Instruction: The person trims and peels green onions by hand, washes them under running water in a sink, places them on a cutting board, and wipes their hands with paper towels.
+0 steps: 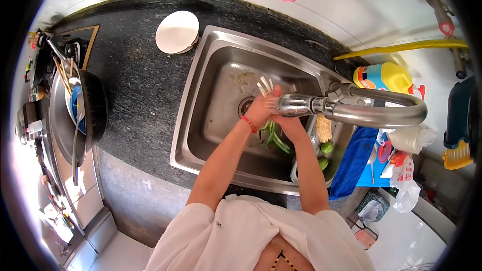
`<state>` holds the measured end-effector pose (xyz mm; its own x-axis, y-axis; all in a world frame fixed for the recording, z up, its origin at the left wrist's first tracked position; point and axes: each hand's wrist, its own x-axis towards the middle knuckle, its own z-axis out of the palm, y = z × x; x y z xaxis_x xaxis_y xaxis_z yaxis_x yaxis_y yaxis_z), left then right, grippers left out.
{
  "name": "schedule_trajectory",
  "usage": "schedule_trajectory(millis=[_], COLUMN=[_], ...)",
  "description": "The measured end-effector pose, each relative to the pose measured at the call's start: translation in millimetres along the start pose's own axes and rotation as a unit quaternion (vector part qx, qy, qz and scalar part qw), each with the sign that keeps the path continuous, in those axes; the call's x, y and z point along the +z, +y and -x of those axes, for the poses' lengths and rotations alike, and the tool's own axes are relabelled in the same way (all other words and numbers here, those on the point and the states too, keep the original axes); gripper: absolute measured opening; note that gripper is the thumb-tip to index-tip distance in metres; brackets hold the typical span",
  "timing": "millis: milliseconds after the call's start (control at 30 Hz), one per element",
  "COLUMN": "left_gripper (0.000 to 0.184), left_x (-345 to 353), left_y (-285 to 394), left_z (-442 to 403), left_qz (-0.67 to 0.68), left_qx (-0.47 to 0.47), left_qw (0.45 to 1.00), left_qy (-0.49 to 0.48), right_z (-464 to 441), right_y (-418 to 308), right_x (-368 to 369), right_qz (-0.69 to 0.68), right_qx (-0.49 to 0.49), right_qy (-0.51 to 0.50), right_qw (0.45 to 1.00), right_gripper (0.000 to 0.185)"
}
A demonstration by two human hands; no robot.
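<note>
Green onions (273,138) with white stalk ends are held over the steel sink (208,95), under the faucet head. My left hand (259,110), with a red string bracelet at the wrist, is closed round the stalks, whose white ends stick out above it. Close against it, my right hand (287,123) is also closed on the bunch, partly hidden by the faucet (301,105). The green leaves hang below both hands, toward the sink's near side. The drain (246,106) lies just left of my left hand.
A white bowl (177,32) sits on the dark counter (133,70). At the left a wok (95,110) holds dishes and utensils. Green vegetables (323,163) lie at the sink's right side. Beyond are a blue cloth (353,158) and a yellow detergent bottle (391,77).
</note>
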<state>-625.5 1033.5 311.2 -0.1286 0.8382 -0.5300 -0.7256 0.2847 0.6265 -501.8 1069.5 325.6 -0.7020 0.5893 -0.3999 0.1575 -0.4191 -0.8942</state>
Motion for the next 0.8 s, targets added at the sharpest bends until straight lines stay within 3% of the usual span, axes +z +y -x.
schedule_trajectory(millis=[33,67,133,200,233,267,333,367,400,500,600,700,800], left_gripper=[0.037,0.037,0.037,0.038,0.039,0.041,0.043,0.044,0.044,0.047,0.049,0.049,0.048], left_x=[1,-1,6,-3,-8,-8,-9,-5,-3,-2,-3,-13,-19], left_y=[4,9,52,52,53,65,90,96,99,115,149,180,178], left_z=[-1,0,20,11,9,17,35,40,44,56,83,115,128], left_qz=[0.030,-0.054,-0.222,-0.276,-0.301,-0.270,-0.191,-0.154,-0.116,-0.013,0.133,0.134,0.154], left_qx=[-0.002,0.017,0.050,0.199,0.275,0.271,0.224,0.269,0.285,0.341,0.382,0.378,0.373], left_qw=[1.000,0.998,0.974,0.939,0.910,0.921,0.947,0.944,0.944,0.931,0.910,0.913,0.911], left_qy=[-0.005,-0.009,-0.019,0.044,0.075,0.073,0.126,0.109,0.114,0.127,0.090,0.082,0.082], right_z=[-7,-16,-46,-53,-52,-52,-62,-62,-58,-59,-57,-55,-54], right_y=[6,12,25,20,-7,-26,-37,-43,-54,-48,-30,46,49], right_x=[1,2,4,19,33,44,58,64,69,68,50,16,12], right_qz=[-0.040,-0.079,0.062,0.137,0.143,0.148,0.217,0.249,0.214,0.332,0.490,0.382,0.444], right_qx=[-0.007,-0.014,-0.159,-0.175,-0.126,-0.077,-0.213,-0.278,-0.218,-0.223,-0.096,-0.162,-0.211], right_qy=[0.005,0.009,0.016,0.005,-0.010,-0.025,0.017,0.039,0.036,0.000,-0.084,0.004,-0.026], right_qw=[0.999,0.997,0.985,0.975,0.982,0.986,0.952,0.927,0.951,0.916,0.862,0.910,0.870], right_gripper=[0.053,0.053,0.056,0.057,0.055,0.054,0.053,0.053,0.042,0.030,0.034,0.035,0.033])
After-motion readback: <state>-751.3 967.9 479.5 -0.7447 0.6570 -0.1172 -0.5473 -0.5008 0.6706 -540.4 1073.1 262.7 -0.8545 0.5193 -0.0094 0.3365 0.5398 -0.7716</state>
